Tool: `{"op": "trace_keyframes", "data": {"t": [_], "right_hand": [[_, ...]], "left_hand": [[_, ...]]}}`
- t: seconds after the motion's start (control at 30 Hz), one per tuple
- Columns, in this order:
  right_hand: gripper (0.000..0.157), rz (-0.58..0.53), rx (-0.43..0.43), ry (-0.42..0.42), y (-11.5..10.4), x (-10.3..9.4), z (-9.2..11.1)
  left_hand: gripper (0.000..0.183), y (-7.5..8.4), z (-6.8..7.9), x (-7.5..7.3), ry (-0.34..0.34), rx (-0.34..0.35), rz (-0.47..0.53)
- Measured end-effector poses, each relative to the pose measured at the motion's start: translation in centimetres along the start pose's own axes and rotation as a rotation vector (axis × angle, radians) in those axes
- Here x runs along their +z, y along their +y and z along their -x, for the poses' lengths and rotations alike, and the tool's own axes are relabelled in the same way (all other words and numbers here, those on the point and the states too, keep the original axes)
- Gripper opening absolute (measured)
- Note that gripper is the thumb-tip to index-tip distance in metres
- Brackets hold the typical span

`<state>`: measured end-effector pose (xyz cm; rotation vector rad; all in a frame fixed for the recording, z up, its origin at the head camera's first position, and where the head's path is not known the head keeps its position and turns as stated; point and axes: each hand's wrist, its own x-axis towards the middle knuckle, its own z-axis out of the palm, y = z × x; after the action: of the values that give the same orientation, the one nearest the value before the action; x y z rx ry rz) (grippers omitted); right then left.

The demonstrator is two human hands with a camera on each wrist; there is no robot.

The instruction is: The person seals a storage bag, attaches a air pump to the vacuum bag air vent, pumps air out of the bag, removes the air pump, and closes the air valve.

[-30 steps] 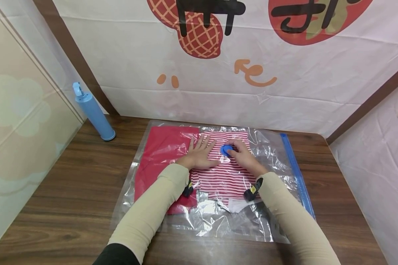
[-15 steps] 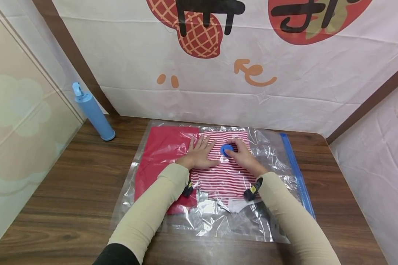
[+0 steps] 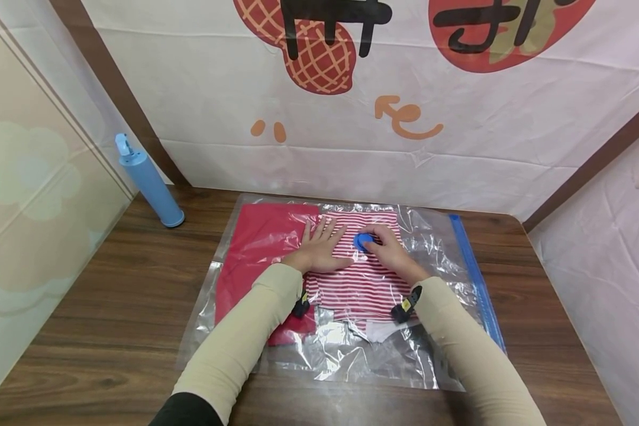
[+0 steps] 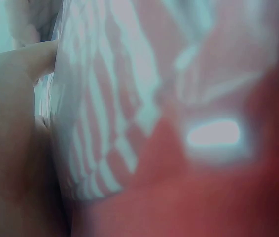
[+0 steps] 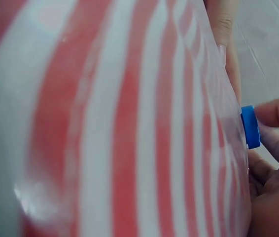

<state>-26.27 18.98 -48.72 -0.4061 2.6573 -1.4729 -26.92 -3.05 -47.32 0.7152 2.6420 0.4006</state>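
A plastic bag [image 3: 431,236] is spread flat on the wooden table [image 3: 85,307], apparently so that its upper face can be reached by both hands at once. Under the clear film, red cloth [image 3: 266,260] is seen toward 9 o'clock and striped cloth [image 3: 362,284] about the middle, while a blue strip [image 3: 476,278] is set along the edge at 3 o'clock. The left hand [image 3: 322,251] is laid palm down where the two cloths meet, its fingers straight and spread, with nothing grasped; the film is probably being steadied there. By the right hand [image 3: 393,254] a blue cap [image 3: 361,241] is pinched between forefinger and thumb, a hold by which, it may be judged, a small round part can be controlled at its rim. The cap is placed on the film above the striped cloth, between 9 and 10 o'clock of the right hand and near 3 o'clock of the left, from which it is set apart. Its rim is met by the forefinger at about 1 o'clock and by the thumb at about 4. Well away, at 10 o'clock of the bag, a light blue cylinder [image 3: 151,188] is stood on the table.
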Motion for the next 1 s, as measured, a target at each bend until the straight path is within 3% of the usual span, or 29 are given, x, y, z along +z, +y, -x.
{"op": "trace_keyframes", "data": {"t": [0.17,0.27,0.43,0.67,0.9,1.0], "right_hand": [[0.050,-0.029,0.080,-0.002,0.03,0.11,-0.02],[0.046,-0.029,0.094,0.011,0.09,0.17,-0.05],[0.032,-0.022,0.049,0.021,0.14,0.17,-0.12],[0.034,-0.006,-0.013,0.024,0.01,-0.03,-0.04],[0.044,0.006,0.050,0.003,-0.14,0.06,0.01],[0.040,-0.019,0.096,0.010,-0.14,0.17,0.04]], "left_hand": [[0.095,-0.04,0.08,-0.10,0.008,0.008,0.009],[0.094,-0.05,0.01,-0.10,0.011,0.013,0.007],[0.094,-0.04,-0.06,-0.12,0.012,0.014,0.014],[0.095,-0.05,-0.16,-0.05,0.008,0.009,0.008],[0.095,-0.33,-0.45,0.34,0.004,0.001,0.026],[0.097,-0.58,-0.80,0.71,-0.001,-0.007,0.034]]}}
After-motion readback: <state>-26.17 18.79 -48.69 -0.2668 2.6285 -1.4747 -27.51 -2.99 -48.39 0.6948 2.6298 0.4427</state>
